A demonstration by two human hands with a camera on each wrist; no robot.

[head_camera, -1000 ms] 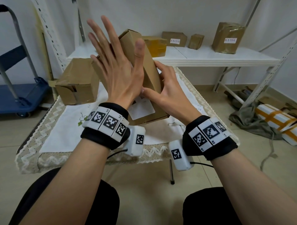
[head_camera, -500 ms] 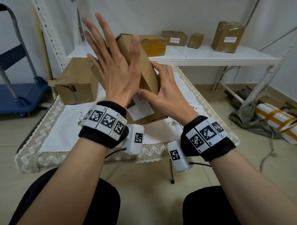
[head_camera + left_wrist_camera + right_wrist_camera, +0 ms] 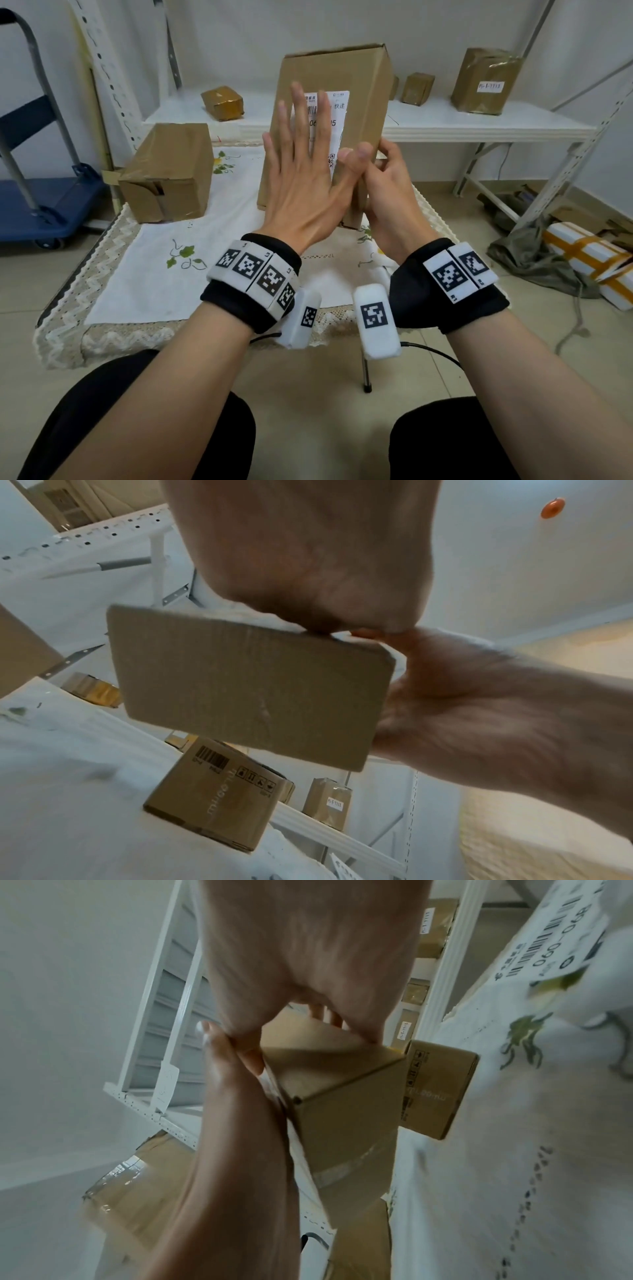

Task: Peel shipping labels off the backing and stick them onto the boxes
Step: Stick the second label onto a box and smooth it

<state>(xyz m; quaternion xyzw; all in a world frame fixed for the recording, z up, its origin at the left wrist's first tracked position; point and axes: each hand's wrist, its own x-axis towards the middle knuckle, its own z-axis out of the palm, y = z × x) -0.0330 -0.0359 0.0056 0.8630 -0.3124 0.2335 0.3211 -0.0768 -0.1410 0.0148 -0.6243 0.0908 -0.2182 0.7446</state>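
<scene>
Left hand (image 3: 301,192) flat over label (image 3: 329,116), box (image 3: 363,102) lifted.

**Three views around one held box**

The head camera looks forward and down from above the forearms, taking in the table (image 3: 113,274) and the shelf (image 3: 479,123) behind. The left wrist camera looks up along the palm, very close to the box (image 3: 253,685). The right wrist camera looks along the right hand (image 3: 308,947), equally close. All three share the box (image 3: 329,113) and both hands.
</scene>
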